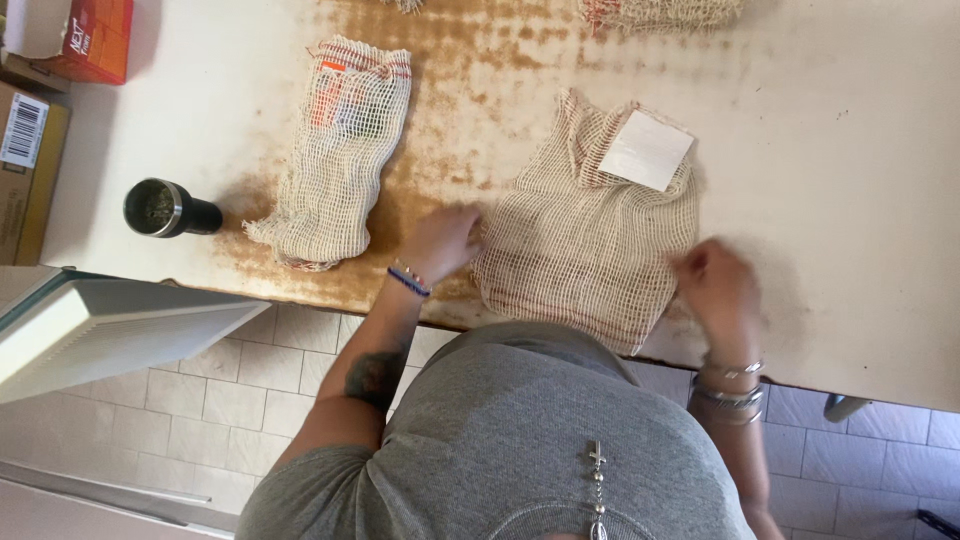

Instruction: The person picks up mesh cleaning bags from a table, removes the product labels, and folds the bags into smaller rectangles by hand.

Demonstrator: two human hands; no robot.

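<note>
A net bag lies flat on the bench, close to its near edge, with a white card resting on its upper right corner. The left hand rests at the bag's nine o'clock edge, touching the mesh; its fingers are curled down on the weave, though whether they pinch it cannot be told. The right hand sits at the bag's four o'clock corner, blurred, so the state of its fingers cannot be told either; it touches or overlaps the mesh there. A second net bag, rolled lengthwise with something orange inside, lies at ten o'clock from the left hand, well apart from the flat bag. A dark cup with a metal rim lies on its side at nine o'clock from the left hand, near the bench's edge. Brown stains spread over the bench between the two bags. More mesh shows at twelve o'clock, cut off by the frame. A red box stands at the far ten o'clock corner.
</note>
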